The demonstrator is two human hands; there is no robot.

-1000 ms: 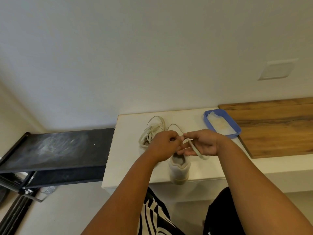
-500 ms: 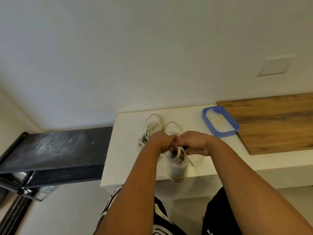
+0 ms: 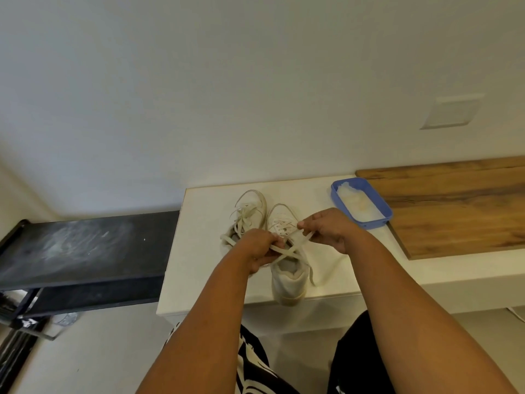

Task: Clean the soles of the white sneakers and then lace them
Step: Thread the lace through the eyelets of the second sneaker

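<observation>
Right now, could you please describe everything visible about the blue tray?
The blue tray is a shallow, rounded-corner rectangle, plastic by its look, holding a pale whitish mass. It lies flat on the white counter, its right edge against or over the wooden board. Neither hand touches it; the right hand is nearest.

Showing soft, even indoor light, casting only faint shadows; bending straight edges toward the margins through wide-angle distortion; blurring fine detail slightly throughout.
</observation>
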